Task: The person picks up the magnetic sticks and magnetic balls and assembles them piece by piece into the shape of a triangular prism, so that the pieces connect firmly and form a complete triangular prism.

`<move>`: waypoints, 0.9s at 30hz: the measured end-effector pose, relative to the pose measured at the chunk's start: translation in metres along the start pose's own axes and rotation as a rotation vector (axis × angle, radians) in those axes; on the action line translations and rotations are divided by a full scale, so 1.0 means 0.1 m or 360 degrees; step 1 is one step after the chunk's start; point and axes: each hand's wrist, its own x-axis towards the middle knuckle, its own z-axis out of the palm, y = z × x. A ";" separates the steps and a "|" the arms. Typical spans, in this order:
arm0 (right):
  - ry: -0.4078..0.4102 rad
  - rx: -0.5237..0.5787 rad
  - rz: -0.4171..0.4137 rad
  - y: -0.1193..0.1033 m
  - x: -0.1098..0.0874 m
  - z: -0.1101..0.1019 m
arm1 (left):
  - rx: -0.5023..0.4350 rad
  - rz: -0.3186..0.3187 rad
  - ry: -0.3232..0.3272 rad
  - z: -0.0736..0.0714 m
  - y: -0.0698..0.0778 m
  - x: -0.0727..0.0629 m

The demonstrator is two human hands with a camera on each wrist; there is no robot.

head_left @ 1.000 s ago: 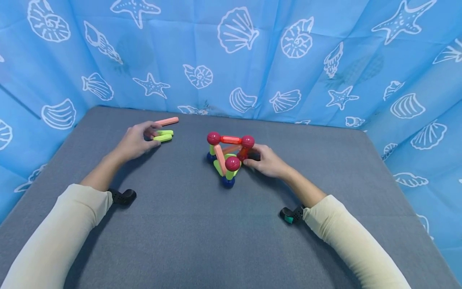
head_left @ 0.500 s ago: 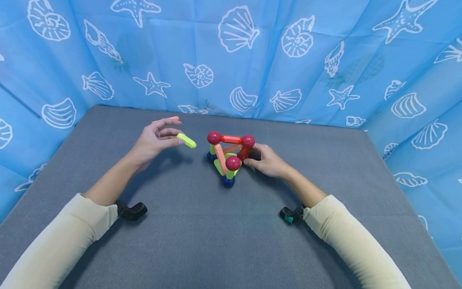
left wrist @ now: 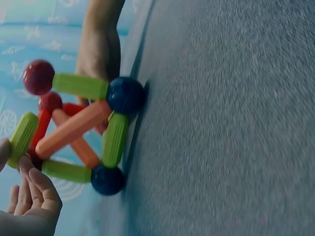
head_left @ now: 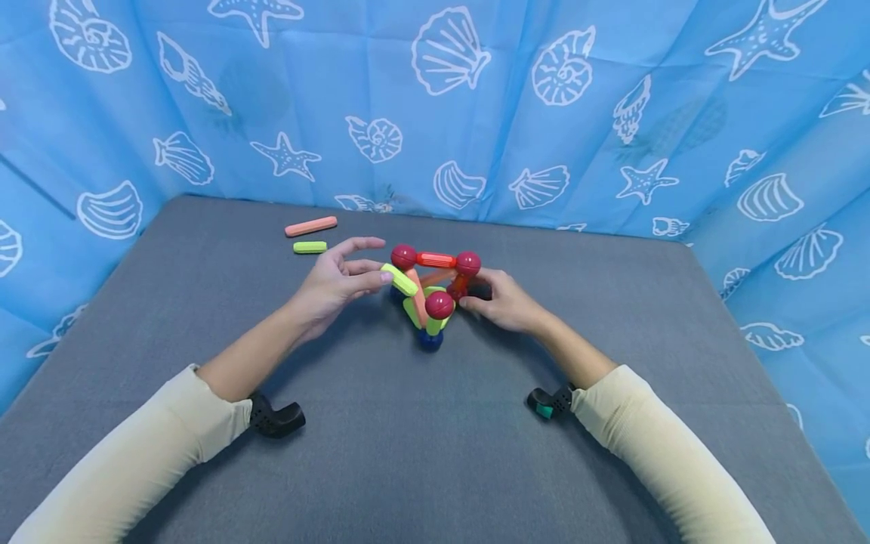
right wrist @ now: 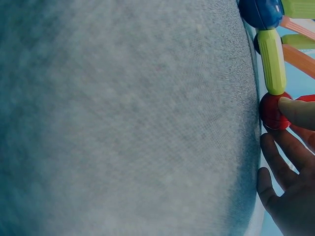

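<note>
My left hand (head_left: 333, 287) pinches a yellow-green building stick (head_left: 399, 279) between thumb and fingers. The stick slants above the near left side of a ball-and-stick frame, close to its upper balls. That frame has dark red balls (head_left: 439, 305) on top and blue balls (left wrist: 109, 179) at the base, joined by green, red and orange sticks. An orange stick (left wrist: 74, 130) runs diagonally across one side. My right hand (head_left: 506, 306) holds the frame's lower right corner, thumb and fingers around a red ball (right wrist: 273, 112) at table level.
At the back left of the grey table (head_left: 408, 438) lie a loose orange stick (head_left: 310, 226) and a shorter yellow-green stick (head_left: 310, 247). A blue curtain (head_left: 326, 91) with white shell prints stands behind and to the right.
My left hand picked up one of two yellow-green sticks at the back left and carried it right to the frame. The right hand has stayed at the red ball.
</note>
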 end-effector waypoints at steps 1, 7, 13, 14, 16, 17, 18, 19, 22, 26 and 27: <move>0.0000 -0.0003 0.0003 0.00 0.00 0.00 | 0.0001 -0.0007 -0.0003 0.02 0.00 0.01; 0.0004 -0.0012 0.0009 -0.01 -0.01 0.00 | 0.0037 -0.0039 0.0008 0.13 -0.01 0.04; 0.0005 0.0002 -0.0009 -0.01 -0.02 0.00 | 0.0076 -0.0065 0.0065 0.21 0.00 0.07; 0.0006 0.0000 -0.0009 -0.01 -0.02 0.00 | 0.0085 -0.0067 0.0073 0.22 0.00 0.07; 0.0005 0.0000 -0.0007 -0.01 -0.01 0.00 | 0.0117 -0.0064 0.0079 0.24 0.00 0.08; 0.0004 -0.0001 -0.0006 -0.01 -0.01 0.00 | 0.0133 -0.0063 0.0083 0.25 0.00 0.08; 0.0005 -0.0003 0.0002 -0.01 -0.01 0.00 | 0.0147 -0.0061 0.0087 0.26 0.00 0.09; 0.0005 -0.0005 0.0007 0.00 -0.01 0.00 | 0.0162 -0.0060 0.0091 0.27 0.00 0.09; 0.0004 -0.0008 0.0014 0.00 -0.01 0.00 | 0.0195 -0.0053 0.0092 0.29 -0.01 0.10; 0.0010 -0.0016 0.0013 -0.01 -0.01 0.00 | 0.0260 0.0002 0.0065 0.27 -0.05 0.10; 0.0012 -0.0019 0.0012 -0.01 -0.01 0.00 | 0.0280 0.0015 0.0059 0.26 -0.06 0.09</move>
